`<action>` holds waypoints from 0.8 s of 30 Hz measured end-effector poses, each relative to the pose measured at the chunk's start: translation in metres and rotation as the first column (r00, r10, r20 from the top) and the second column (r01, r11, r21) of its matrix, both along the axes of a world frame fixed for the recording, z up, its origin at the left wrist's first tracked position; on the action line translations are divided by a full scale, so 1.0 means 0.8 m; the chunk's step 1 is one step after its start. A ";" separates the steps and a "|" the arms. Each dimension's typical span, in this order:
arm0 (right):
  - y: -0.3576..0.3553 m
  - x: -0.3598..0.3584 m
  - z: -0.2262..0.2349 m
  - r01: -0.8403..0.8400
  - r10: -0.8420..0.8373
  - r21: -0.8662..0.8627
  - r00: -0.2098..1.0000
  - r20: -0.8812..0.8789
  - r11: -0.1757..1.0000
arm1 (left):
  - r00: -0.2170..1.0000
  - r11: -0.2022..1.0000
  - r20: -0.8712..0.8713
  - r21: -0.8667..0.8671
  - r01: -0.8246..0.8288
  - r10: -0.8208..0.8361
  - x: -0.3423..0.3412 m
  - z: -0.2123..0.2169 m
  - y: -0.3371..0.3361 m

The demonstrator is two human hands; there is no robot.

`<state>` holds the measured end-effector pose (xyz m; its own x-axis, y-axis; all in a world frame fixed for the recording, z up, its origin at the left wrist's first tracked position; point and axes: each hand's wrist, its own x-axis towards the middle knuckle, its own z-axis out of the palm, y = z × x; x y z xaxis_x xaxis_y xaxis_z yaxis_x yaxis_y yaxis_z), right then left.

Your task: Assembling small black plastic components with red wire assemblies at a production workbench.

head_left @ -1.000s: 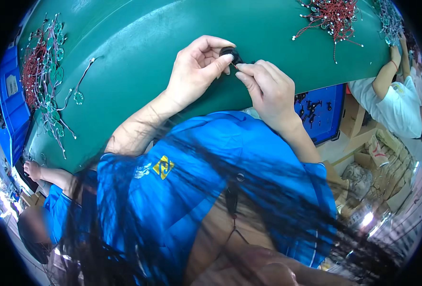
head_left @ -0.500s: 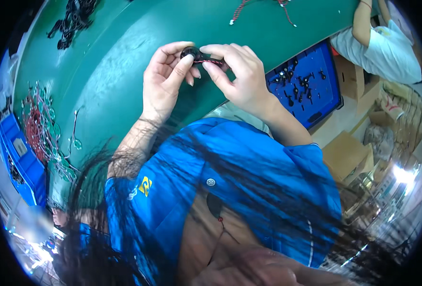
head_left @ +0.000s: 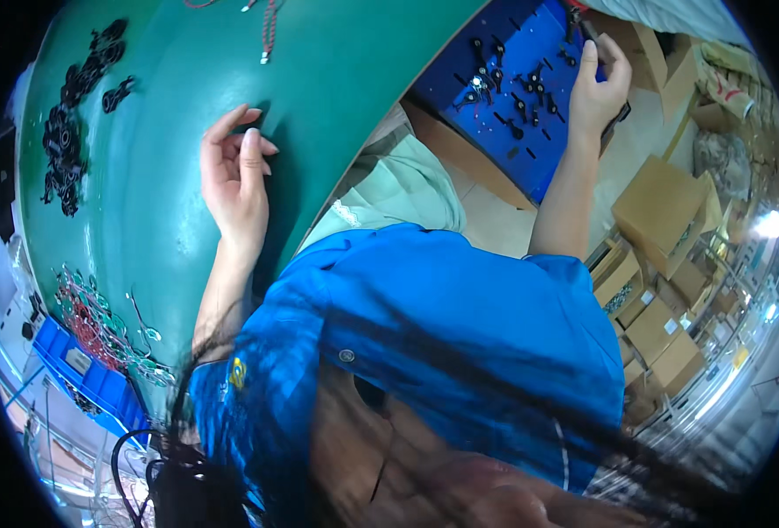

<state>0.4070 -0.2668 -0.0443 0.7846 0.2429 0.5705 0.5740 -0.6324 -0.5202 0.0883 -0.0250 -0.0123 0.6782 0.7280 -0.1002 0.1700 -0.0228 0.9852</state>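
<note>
My left hand [head_left: 235, 180] hovers over the green table [head_left: 336, 53], its fingers loosely bent and apart with nothing between them. Out to the right, my right hand [head_left: 600, 92] is raised over the far right edge of the blue tray [head_left: 460, 66]. Thumb and fingers there pinch a small black part [head_left: 590, 32], partly hidden, with a bit of red near it. Inside the tray lie several black parts [head_left: 530, 88], with short knob-like ends, scattered loosely.
A pile of black ring-shaped parts [head_left: 62, 145] lies at the table's far left. Nearer, tangled red, white and green wires [head_left: 99, 326] sit beside a blue bin [head_left: 86, 374]. Twisted red wires [head_left: 269, 31] rest at the far side. Cardboard boxes [head_left: 662, 211] stand on the right.
My hands have parted. The right carried the black part with its red wire rightward to the tray, while the left let go and moved left. The view has turned rightward.
</note>
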 end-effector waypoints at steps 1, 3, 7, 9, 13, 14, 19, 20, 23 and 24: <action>-0.024 0.009 -0.028 0.118 -0.121 -0.027 0.986 -0.118 0.993 | 1.000 1.000 -0.003 0.007 -0.004 0.004 0.002 -0.005 -0.001; -0.068 0.020 -0.106 0.243 -0.303 -0.201 0.879 -0.367 0.949 | 1.000 0.999 -0.023 0.039 0.005 -0.004 0.007 -0.007 -0.003; -0.160 0.010 -0.258 0.067 -0.576 -0.674 0.586 -0.570 0.735 | 0.996 0.989 -0.082 0.149 -0.013 0.026 0.012 -0.014 -0.013; -0.186 -0.007 -0.306 -0.018 -0.642 -0.740 0.481 -0.596 0.673 | 0.993 0.976 -0.109 0.218 -0.013 0.038 0.012 -0.014 -0.015; -0.203 -0.041 -0.354 0.035 -0.658 -0.688 0.331 -0.676 0.725 | 0.986 0.948 -0.146 0.316 -0.031 0.080 0.007 -0.021 -0.021; -0.196 -0.047 -0.352 0.013 -0.643 -0.679 0.337 -0.688 0.734 | 0.986 0.937 -0.146 0.348 -0.028 0.083 0.007 -0.023 -0.021; -0.189 -0.055 -0.358 0.013 -0.582 -0.684 0.538 -0.610 0.730 | 0.985 0.885 -0.132 0.464 -0.037 0.110 0.017 -0.022 -0.021; -0.177 -0.057 -0.346 0.039 -0.508 -0.584 0.543 -0.669 0.811 | 0.985 0.873 -0.127 0.487 -0.041 0.117 0.018 -0.022 -0.022; -0.133 -0.066 -0.297 0.121 -0.257 -0.229 0.563 -0.785 0.966 | 0.982 0.848 -0.119 0.526 -0.062 0.145 0.018 -0.019 -0.023; -0.121 -0.058 -0.282 0.161 -0.181 -0.106 0.577 -0.796 0.981 | 0.986 0.848 -0.107 0.526 -0.054 0.129 0.021 -0.018 -0.024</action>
<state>0.3608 -0.3640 -0.2698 0.9487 0.0582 -0.3108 -0.1870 -0.6892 -0.7000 0.1053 -0.0440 -0.0270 0.6134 0.7566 0.2264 0.3249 -0.5030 0.8009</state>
